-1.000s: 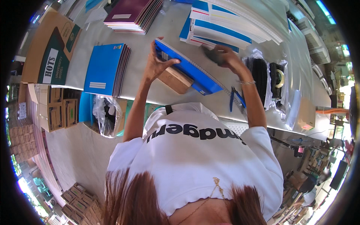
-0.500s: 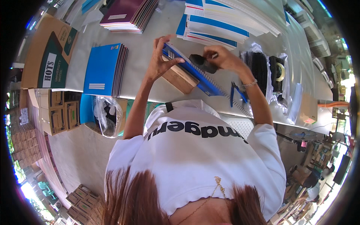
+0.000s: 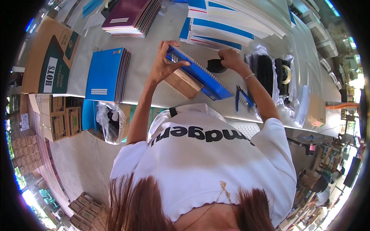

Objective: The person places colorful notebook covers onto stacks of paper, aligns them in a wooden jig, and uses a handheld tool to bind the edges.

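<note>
A blue-covered spiral notebook (image 3: pixel 208 81) lies slanted across a wooden block (image 3: pixel 184 85), its coil edge facing up and away from me. My left hand (image 3: pixel 166 63) is closed round its upper left end, thumb on the cover and fingers behind. Just beyond the coil, my right hand (image 3: pixel 234 61) has curled fingers at the edge of a dull black piece (image 3: pixel 216 66), whose kind I cannot make out. Blue-handled pliers (image 3: pixel 243 97) lie beside the notebook's lower right corner, over a loose length of coil (image 3: pixel 246 106) partly hidden by my right forearm.
Blue notebooks (image 3: pixel 104 75) are stacked at the left, beside a cardboard box (image 3: pixel 50 57). Maroon notebooks (image 3: pixel 129 17) and blue-and-white sheets (image 3: pixel 221 30) lie at the back. Black coils (image 3: pixel 265 71) in plastic and a tape roll (image 3: pixel 286 74) sit at the right.
My right hand has moved right, away from the coil, and the black piece no longer overlaps the notebook. The coil no longer trails from its corner toward my right arm.
</note>
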